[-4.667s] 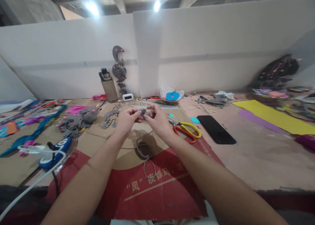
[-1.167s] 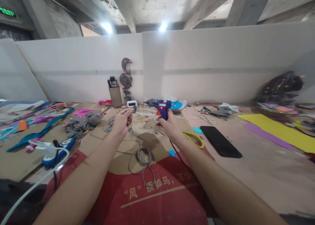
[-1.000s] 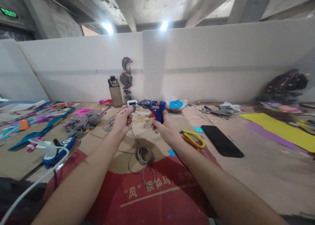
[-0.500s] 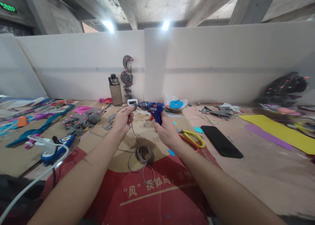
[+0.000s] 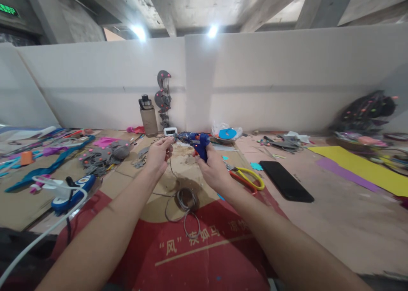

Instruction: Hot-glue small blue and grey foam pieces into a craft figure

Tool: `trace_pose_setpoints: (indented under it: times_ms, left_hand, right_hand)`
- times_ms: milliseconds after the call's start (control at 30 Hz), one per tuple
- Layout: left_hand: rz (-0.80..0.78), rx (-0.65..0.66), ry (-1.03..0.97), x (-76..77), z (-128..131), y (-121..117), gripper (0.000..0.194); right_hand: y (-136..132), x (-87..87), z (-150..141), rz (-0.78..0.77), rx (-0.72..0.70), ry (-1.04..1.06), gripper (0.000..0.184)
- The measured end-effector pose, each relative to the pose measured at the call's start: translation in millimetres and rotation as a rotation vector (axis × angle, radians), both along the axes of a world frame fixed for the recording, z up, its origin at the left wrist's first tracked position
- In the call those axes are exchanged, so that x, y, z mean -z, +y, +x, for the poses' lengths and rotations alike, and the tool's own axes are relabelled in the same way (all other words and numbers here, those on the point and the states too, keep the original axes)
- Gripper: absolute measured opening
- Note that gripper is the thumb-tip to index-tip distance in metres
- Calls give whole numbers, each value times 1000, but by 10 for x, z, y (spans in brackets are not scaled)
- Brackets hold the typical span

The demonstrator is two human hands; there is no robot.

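My right hand grips a blue hot glue gun by its handle, and a small red light shows on the gun. The nozzle points left, right at the fingertips of my left hand. Those fingers are pinched on a small dark piece, too small to make out clearly. A thin grey cord runs from below my left hand down to a loose coil on the red and tan cardboard. Pliers or cutters with yellow and orange handles lie beside my right wrist.
A black phone lies at right, near yellow sheet material. Behind my hands stand a bottle and a small white display. A blue power strip with a white cable and pinned grey pieces are at left.
The view has shifted very slightly. The glue gun's nozzle appears a touch nearer to my left fingertips. Both hands keep their grips.
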State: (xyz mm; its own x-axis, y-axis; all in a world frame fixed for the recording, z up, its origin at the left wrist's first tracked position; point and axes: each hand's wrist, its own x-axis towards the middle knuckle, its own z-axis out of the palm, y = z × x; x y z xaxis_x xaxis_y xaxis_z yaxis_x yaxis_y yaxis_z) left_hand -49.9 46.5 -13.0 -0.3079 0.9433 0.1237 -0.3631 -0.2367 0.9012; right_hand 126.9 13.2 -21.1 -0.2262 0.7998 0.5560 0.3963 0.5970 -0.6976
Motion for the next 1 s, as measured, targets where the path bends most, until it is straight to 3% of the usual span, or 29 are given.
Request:
trace_pose_setpoints:
  times_ms: [233,1000]
  left_hand:
    - [16,-13,28,25,0,16,29]
    - [19,-7,36,23,10,12,32]
  right_hand:
    - [-49,-16,-21,9,30,-5,31]
    - [-70,-6,-47,10,40,25,28]
